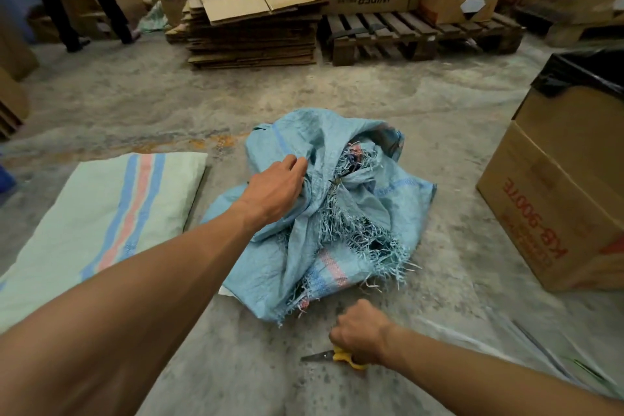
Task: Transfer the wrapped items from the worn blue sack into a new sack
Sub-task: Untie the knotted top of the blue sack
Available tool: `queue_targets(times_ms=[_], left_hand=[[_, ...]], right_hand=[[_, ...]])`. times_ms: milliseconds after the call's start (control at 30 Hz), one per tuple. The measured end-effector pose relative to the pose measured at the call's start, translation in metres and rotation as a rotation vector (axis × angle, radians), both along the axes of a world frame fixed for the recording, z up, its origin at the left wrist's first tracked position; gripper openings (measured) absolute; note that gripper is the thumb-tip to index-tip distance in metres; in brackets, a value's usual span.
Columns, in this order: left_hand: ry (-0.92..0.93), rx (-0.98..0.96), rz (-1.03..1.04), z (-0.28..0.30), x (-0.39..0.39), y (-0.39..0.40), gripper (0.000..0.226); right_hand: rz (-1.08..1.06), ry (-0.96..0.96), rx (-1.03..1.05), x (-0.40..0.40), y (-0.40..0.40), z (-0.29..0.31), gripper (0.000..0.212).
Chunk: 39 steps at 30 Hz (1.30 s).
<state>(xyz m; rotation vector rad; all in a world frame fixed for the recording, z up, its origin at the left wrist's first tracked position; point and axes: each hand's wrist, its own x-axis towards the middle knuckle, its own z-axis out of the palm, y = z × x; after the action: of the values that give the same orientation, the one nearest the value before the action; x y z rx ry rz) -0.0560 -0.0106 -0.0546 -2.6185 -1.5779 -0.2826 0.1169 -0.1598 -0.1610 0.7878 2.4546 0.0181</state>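
I see a frayed light-blue sack (337,213) at centre with a pink-and-blue stripe, pale green sack (84,223) at left striped blue-pink-blue, yellow-handled scissors (337,355) low centre, brown box (553,213) with red lettering at right, mottled grey floor (202,105)

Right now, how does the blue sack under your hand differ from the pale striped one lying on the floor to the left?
The blue sack is crumpled in a heap with frayed, torn edges; the pale green sack lies flat, smooth and intact. The left hand grips the blue one; nothing touches the pale one. Both are woven and carry blue and pink stripes.
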Motion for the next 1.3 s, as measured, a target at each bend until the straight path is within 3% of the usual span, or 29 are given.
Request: queue_targets(times_ms=[200,400,467,533,667,733,867,1033,1200,1300], left_hand=[[0.014,0.018,0.017,-0.002,0.002,0.004,0.012],[-0.063,-0.075,0.045,-0.008,0.005,0.011,0.009],[-0.085,-0.080,0.050,-0.008,0.005,0.012,0.010],[-0.093,-0.079,0.047,-0.008,0.005,0.014,0.011],[-0.085,-0.052,0.042,-0.008,0.005,0.014,0.011],[-0.059,-0.019,0.037,-0.009,0.005,0.013,0.008],[-0.039,0.015,0.031,-0.011,0.004,0.012,0.008],[-0.035,0.018,0.015,-0.010,0.005,0.013,0.013],[-0.128,0.001,0.007,-0.006,0.008,0.010,0.014],[-0.159,-0.034,-0.027,-0.003,0.009,0.007,0.014]], right_hand=[[0.096,-0.021,0.056,0.000,0.009,0.004,0.020],[-0.007,0.000,-0.103,0.001,0.006,-0.001,0.015],[-0.094,0.125,-0.101,0.004,0.017,0.003,0.016],[-0.220,0.367,-0.040,0.010,0.039,0.015,0.022],[-0.401,0.898,0.322,0.017,0.094,0.058,0.026],[-0.476,1.034,0.432,0.021,0.116,0.073,0.022],[-0.640,1.140,0.376,0.028,0.144,0.087,0.027],[-0.722,1.086,0.250,0.032,0.153,0.080,0.017],[-0.896,1.175,0.132,0.031,0.150,0.078,0.035],[-1.015,1.312,0.137,0.025,0.152,0.078,0.030]])
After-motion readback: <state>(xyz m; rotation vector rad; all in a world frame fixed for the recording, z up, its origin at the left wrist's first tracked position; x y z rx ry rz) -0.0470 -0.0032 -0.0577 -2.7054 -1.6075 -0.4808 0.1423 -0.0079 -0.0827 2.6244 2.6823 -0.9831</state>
